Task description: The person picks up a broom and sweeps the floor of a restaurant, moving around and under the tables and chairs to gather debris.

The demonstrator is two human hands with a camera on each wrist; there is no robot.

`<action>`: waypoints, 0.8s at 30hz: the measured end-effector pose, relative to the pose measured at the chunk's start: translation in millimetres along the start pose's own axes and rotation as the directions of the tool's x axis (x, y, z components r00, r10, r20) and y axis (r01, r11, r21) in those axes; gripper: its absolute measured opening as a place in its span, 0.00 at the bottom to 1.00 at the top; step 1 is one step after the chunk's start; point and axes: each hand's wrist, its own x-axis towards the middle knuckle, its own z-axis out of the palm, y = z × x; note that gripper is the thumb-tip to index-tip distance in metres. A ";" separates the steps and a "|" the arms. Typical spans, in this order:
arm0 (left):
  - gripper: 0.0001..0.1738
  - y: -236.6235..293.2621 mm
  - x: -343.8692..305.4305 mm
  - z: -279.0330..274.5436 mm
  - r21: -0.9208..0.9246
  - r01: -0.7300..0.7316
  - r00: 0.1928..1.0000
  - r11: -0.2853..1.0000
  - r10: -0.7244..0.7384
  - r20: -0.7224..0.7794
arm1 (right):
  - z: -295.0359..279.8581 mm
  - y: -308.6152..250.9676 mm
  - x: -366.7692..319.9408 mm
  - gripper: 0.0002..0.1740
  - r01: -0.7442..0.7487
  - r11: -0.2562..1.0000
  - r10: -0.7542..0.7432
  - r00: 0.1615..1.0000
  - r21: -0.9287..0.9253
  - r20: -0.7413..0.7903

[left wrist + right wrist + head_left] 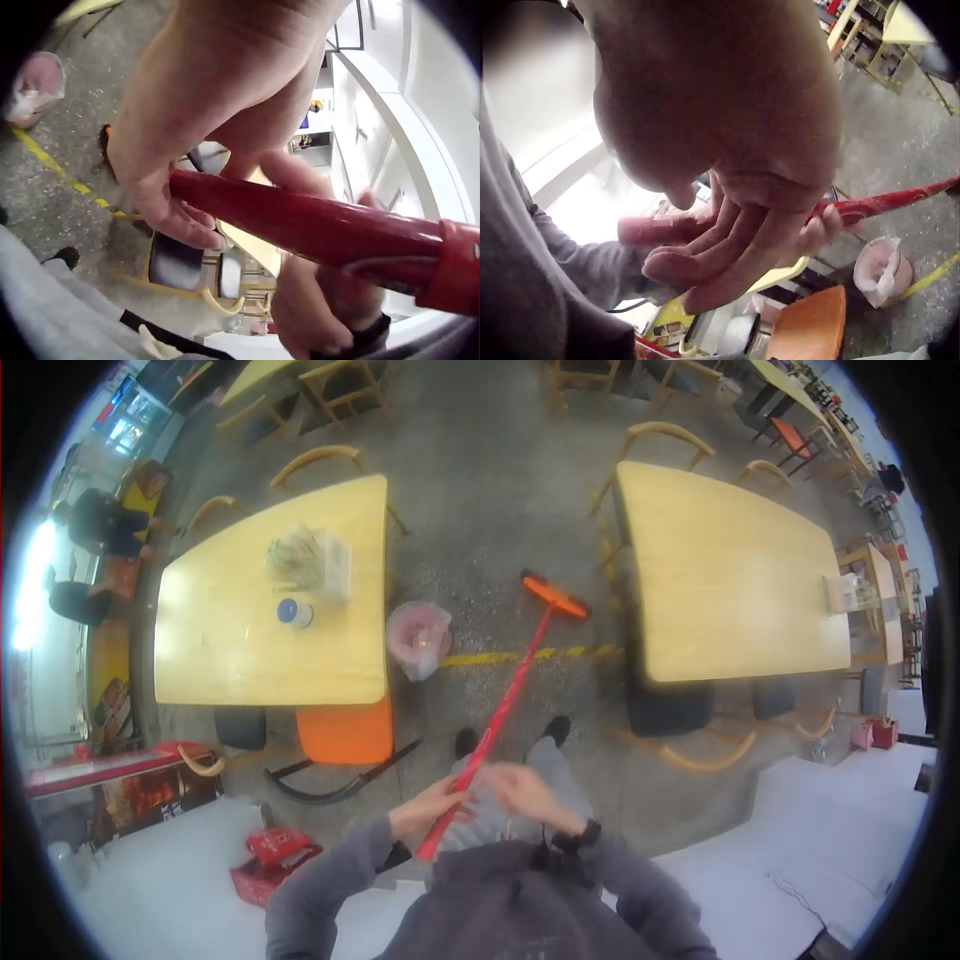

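Note:
A long red pole [500, 710] runs from waist level to an orange brush head [556, 598] resting on the floor. The left hand [425, 807] grips the pole near its upper end; in the left wrist view its fingers curl about the red shaft [300, 225]. Just to the right of the pole is the right hand [520, 792]. The right wrist view has this hand [720, 142] over the pole with loosely bent fingers, not closed round it. Small pale bits [480, 585] are scattered on the floor around the brush.
A pink bin [420, 638] with a clear liner stands beside the left table [340, 620]. The right table [740, 580] has chairs around it. An orange chair [345, 732] is at the near left, and a yellow line [470, 659] crosses the floor. Red packages [275, 860] lie lower left.

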 end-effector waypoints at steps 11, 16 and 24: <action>0.23 -92.9 -94.5 9.3 0.010 0.203 0.943 0.979 -0.193 -0.272 | -2.4 176.8 195.6 0.29 -0.278 0.654 0.627 0.719 0.704 -0.299; 0.21 -117.4 -150.2 3.5 0.325 0.278 0.860 0.904 -0.083 -0.503 | 86.4 205.9 187.4 0.25 -0.217 0.653 0.622 0.700 0.726 -0.350; 0.19 -137.9 -158.9 8.9 0.461 0.035 0.825 0.887 0.235 -0.514 | 112.5 243.0 205.4 0.28 -0.330 0.896 0.436 0.520 0.299 -0.734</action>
